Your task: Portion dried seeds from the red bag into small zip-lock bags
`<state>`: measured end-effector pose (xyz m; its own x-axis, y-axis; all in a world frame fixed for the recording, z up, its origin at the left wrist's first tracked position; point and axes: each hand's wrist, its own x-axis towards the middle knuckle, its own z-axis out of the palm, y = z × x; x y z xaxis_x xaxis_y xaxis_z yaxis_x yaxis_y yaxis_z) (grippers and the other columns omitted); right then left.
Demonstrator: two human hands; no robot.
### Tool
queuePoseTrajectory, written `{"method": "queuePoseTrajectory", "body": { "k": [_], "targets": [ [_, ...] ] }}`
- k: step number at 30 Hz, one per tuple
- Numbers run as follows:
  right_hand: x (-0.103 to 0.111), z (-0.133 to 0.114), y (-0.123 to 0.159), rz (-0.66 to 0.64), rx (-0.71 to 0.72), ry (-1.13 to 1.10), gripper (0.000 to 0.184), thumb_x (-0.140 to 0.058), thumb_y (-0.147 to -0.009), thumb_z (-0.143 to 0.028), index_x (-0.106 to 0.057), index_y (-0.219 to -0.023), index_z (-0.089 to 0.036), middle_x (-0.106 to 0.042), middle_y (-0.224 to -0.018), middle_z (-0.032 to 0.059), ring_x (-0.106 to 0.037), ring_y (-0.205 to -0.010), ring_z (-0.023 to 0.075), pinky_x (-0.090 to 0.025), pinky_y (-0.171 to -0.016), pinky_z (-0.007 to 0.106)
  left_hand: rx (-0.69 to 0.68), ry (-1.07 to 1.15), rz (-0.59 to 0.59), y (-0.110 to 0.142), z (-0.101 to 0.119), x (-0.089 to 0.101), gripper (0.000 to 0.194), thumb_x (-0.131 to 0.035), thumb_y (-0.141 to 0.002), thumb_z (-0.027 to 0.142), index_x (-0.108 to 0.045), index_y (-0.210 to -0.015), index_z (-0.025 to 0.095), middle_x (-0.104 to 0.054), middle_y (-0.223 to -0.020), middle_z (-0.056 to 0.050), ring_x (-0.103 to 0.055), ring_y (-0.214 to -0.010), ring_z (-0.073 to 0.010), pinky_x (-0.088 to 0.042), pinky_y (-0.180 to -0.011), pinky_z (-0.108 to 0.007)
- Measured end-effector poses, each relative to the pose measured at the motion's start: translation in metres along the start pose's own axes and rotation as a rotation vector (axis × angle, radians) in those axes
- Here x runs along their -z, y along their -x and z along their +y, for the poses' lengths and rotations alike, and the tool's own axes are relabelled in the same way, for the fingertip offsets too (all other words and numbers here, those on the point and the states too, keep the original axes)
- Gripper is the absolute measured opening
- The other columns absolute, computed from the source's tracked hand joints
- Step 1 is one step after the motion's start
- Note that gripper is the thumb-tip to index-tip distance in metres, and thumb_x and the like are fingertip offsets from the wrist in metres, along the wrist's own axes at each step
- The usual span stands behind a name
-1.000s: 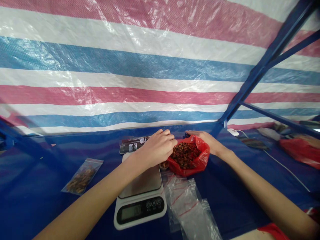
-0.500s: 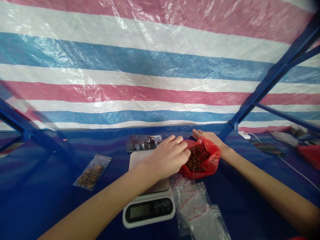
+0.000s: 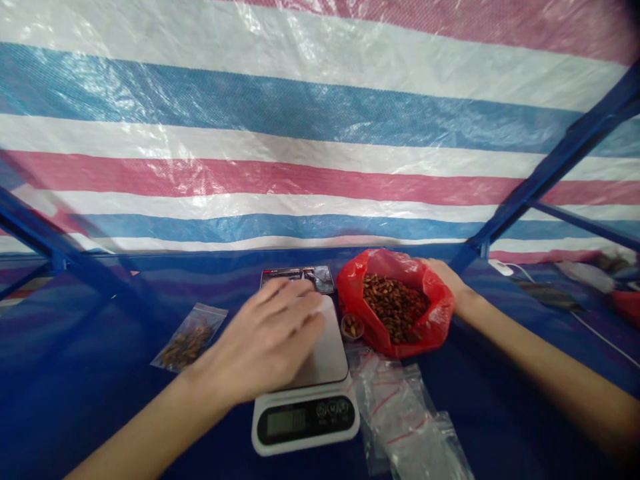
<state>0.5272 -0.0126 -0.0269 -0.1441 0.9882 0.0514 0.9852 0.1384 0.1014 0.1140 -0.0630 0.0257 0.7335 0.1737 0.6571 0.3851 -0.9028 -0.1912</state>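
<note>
**A:** Left hand (image 3: 263, 340)?

**B:** Above the steel platform of a digital kitchen scale (image 3: 305, 420), fingers (image 3: 295, 301) straight, loosely spread, empty, a little blurred. Contact with the platform impossible to tell.

**A:** Right hand (image 3: 445, 283)?

**B:** Against the right side of a red plastic bag (image 3: 437, 327), fingers out of sight behind the bag, so spread or grip impossible to tell.

**A:** And the brown seeds (image 3: 395, 307)?

**B:** Heaped inside the open bag, on the blue surface (image 3: 100, 407), just right of the scale.

**A:** Anything around them?

**B:** A small cup (image 3: 352, 327) of similar seeds between bag and scale; a zip bag of seeds (image 3: 189, 339) left of the scale; flat clear zip bags (image 3: 400, 413) in front of the red bag; a printed card (image 3: 297, 279) behind the scale. Farther back, a striped tarpaulin (image 3: 320, 133) on a blue frame (image 3: 560, 167).
</note>
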Motion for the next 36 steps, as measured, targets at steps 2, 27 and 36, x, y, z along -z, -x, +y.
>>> {"method": "queuePoseTrajectory", "body": {
  "k": [2,27,36],
  "targets": [
    [0.011,0.011,0.002,0.029,-0.082,0.044,0.023,-0.05,-0.102,-0.018,-0.068,-0.115,-0.012,-0.08,-0.094,0.0207,-0.079,-0.082,0.0313,-0.051,-0.067,0.033,0.096,-0.002,-0.029,0.023,-0.029,0.008,0.021,-0.053,-0.098,0.006,-0.071,-0.101,0.016,-0.076,-0.11,-0.009,-0.065,-0.113,-0.026,-0.05,-0.093,-0.04],
    [0.048,-0.021,0.033,0.574,0.085,-0.68,0.027,-0.056,-0.102,-0.031,-0.081,-0.107,-0.021,-0.081,-0.11,0.0117,-0.077,-0.103,0.0285,-0.059,-0.096,0.044,0.294,-0.137,-0.07,0.104,-0.101,0.014,0.024,-0.051,-0.1,0.013,-0.074,-0.092,0.017,-0.075,-0.104,-0.011,-0.068,-0.1,-0.0286,-0.046,-0.086,-0.044],
    [0.012,-0.01,0.03,0.166,0.028,-0.8,0.028,-0.068,-0.088,-0.045,-0.08,-0.08,-0.021,-0.076,-0.09,0.0099,-0.072,-0.079,0.0268,-0.061,-0.073,0.037,0.397,-0.094,-0.044,0.112,-0.105,0.018,0.027,-0.051,-0.101,0.017,-0.075,-0.091,0.021,-0.075,-0.103,-0.007,-0.067,-0.098,-0.0255,-0.045,-0.085,-0.042]
  ]
}}
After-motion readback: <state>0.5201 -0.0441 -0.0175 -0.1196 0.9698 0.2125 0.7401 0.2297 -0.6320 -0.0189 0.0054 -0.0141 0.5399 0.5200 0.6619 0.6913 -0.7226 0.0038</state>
